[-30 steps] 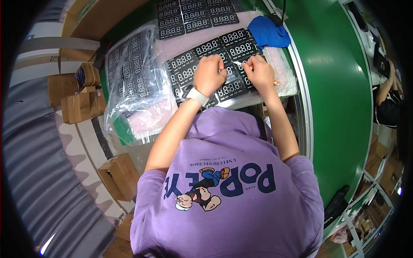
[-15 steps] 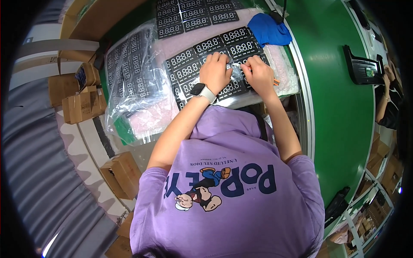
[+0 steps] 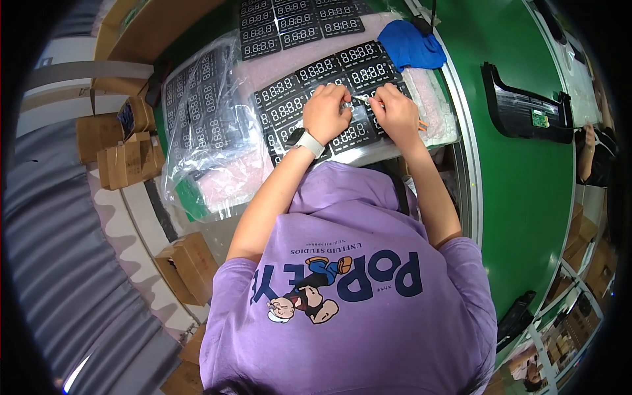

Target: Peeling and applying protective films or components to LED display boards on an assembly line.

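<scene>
Both hands are over a sheet of black display panels [image 3: 368, 72] printed with white digit segments, lying on a pink padded surface [image 3: 266, 76]. My left hand [image 3: 327, 113], with a pale-banded watch on its wrist, is closed with curled fingers near the middle of the sheet. A hand's width to the right, my right hand [image 3: 397, 113] pinches a small whitish, partly clear strip [image 3: 360, 99]. That strip spans the gap to my left fingertips; its exact kind is too small to make out. Thin orange pieces [image 3: 422, 125] lie beside my right wrist.
More panels sit under clear plastic [image 3: 210, 125] at left, and another sheet [image 3: 299, 26] lies behind. A blue cloth [image 3: 413, 45] rests at the back right. On the green conveyor [image 3: 520, 197] is a black housing [image 3: 526, 108] with a small circuit board; a co-worker's arm [image 3: 586, 151] is beyond.
My left hand's fingers have curled in more and its wrist has turned slightly. The black housing has moved left along the conveyor, nearer to me, away from the co-worker's hand.
</scene>
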`<state>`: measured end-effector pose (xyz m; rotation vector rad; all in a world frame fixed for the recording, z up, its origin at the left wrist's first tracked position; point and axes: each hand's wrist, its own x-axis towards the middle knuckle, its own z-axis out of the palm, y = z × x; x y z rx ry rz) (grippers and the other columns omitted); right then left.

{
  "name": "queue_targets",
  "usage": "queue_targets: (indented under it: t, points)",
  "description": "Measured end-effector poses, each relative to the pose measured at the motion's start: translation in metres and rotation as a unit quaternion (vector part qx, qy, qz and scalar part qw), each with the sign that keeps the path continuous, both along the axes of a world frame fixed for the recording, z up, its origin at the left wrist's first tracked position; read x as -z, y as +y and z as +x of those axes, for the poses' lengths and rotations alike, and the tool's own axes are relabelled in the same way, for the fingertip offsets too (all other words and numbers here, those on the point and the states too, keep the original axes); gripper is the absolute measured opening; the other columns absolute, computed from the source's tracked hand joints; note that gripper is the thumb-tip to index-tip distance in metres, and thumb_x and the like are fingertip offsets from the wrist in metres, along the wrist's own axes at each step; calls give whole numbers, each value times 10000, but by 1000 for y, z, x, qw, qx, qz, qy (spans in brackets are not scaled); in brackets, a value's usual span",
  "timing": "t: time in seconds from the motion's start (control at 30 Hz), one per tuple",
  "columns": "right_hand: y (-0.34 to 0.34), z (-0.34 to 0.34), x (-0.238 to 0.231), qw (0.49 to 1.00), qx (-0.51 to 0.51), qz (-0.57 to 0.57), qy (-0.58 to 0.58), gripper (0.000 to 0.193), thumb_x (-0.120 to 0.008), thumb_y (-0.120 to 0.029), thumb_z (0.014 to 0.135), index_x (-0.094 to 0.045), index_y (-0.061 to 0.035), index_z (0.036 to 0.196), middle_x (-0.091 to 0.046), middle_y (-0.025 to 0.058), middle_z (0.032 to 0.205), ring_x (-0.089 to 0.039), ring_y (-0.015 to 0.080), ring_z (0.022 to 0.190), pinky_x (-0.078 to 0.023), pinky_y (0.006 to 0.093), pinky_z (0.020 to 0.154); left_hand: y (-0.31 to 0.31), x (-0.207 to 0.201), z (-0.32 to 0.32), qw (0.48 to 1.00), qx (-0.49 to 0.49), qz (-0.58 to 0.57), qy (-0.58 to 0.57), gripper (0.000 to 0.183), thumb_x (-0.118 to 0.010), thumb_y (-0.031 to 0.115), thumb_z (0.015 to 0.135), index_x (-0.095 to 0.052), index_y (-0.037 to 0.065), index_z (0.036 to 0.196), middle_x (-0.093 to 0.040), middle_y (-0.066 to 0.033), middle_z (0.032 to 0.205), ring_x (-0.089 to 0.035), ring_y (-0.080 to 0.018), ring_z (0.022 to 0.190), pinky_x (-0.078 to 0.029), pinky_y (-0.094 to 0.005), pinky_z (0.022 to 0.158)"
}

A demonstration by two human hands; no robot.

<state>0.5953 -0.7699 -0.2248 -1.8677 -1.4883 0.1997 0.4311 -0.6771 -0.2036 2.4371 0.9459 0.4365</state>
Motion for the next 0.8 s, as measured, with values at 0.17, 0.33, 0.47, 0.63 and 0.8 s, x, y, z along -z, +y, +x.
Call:
queue_targets:
  t: [0.17,0.33,0.47,0.63,0.8]
  points:
    - [-2,1,-1,1000,-14,14,3,172,-705,-168,824,-574,-74,764,-565,65,769,-628,301,682,-492,415,578,-6,1,6,999,-10,36,8,232,-735,173,766,-710,169,996,-578,-44,796,-580,-257,851,-496,-385,716]
    - [-5,2,-2,998,-32,46,4,166,-702,-162,827,-576,-72,768,-556,67,759,-630,289,700,-492,407,578,-6,4,7,1000,-18,23,-10,165,-738,183,789,-722,161,952,-582,-45,805,-582,-251,856,-503,-379,719]
    - [-4,4,0,997,-41,63,22,173,-711,-155,839,-583,-55,779,-555,79,746,-599,309,633,-456,408,545,-7,4,7,999,-28,26,13,103,-727,163,797,-682,112,874,-584,-56,810,-585,-258,875,-498,-377,743]
    - [-5,9,4,998,-13,-13,52,183,-707,-188,838,-588,-70,765,-571,70,754,-625,295,684,-479,405,576,17,-14,-24,979,173,-83,-75,65,-635,95,850,-575,69,852,-608,-92,826,-564,-306,847,-471,-397,763]
    - [-2,18,7,994,-27,3,102,203,-726,-197,817,-601,-58,739,-599,71,737,-612,279,627,-466,384,568,43,-50,-81,981,50,-169,79,154,-576,209,918,-557,57,899,-629,-157,772,-619,-361,755,-471,-444,684]
